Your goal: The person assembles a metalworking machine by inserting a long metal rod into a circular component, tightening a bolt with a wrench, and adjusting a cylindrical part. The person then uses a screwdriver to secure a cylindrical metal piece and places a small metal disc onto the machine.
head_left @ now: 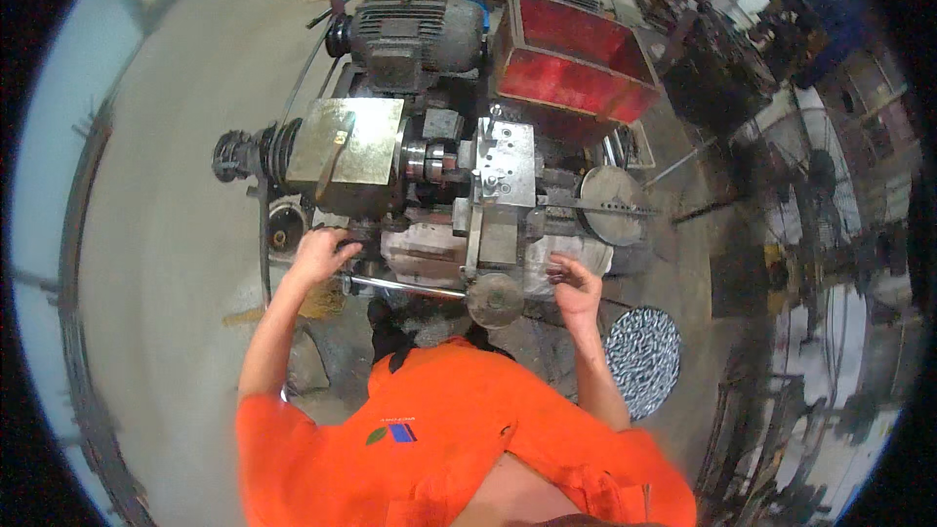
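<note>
A small metal lathe (429,249) stands in front of me. My left hand (324,254) is at its front left, fingers bent around a dark part by the headstock; what they grip is hidden. My right hand (576,285) hovers at the front right, fingers loosely bent and apart, nothing seen in it. Close to it are a pale cloth-like cover (556,263) and a round handwheel (496,301). A steel tool block (505,161) sits beside the shiny chuck (427,161). On the headstock's flat metal plate (376,127) lies a brush with a wooden handle (335,158).
Behind the lathe are a large electric motor (415,39) and a red open-topped bin (576,83). A round stool with a black-and-white patterned seat (642,361) stands at my right. A standing fan (805,161) and dark machinery occupy the right side.
</note>
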Tool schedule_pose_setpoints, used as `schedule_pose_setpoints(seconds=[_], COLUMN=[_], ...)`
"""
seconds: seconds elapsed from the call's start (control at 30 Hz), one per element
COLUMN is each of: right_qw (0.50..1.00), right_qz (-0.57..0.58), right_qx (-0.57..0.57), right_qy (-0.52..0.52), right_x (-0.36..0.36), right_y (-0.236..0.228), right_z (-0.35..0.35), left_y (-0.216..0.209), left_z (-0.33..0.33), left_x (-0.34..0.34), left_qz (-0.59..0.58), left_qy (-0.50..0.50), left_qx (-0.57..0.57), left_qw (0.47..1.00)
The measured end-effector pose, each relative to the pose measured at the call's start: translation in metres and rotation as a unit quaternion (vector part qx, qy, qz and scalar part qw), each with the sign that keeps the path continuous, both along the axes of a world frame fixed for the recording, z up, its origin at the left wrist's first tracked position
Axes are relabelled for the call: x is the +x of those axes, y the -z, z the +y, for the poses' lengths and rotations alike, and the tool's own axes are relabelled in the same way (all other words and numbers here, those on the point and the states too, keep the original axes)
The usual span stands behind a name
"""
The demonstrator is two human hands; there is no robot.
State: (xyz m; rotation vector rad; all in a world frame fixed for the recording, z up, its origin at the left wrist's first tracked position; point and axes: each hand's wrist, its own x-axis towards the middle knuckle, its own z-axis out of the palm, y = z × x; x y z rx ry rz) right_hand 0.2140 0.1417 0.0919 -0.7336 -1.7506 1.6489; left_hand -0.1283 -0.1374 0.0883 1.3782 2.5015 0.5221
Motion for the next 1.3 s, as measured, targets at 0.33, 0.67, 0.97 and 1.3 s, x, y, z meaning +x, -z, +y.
schedule_pose_setpoints(seconds=[0.33,0.67,0.97,1.3], right_qw=[0.993,0.951,0.801,0.712], right_qz=[-0.042,-0.128,-0.194,-0.227], right_qx=[-0.038,0.157,0.139,0.066], right_qy=[-0.100,-0.233,-0.549,-0.661], right_x=[0.028,-0.109,-0.293,-0.329], right_y=[-0.018,-0.093,-0.064,-0.035], right_z=[0.044,0.108,0.095,0.079], left_y=[0.076,0.046,0.060,0.070], left_z=[-0.078,-0.023,0.190,0.238], left_x=[0.092,0.115,0.077,0.080], left_qz=[0.068,-0.214,-0.588,-0.616], left_qy=[-0.244,-0.298,-0.306,-0.325], left_qx=[-0.083,0.089,0.490,0.606], left_qw=[0.964,0.926,0.566,0.385])
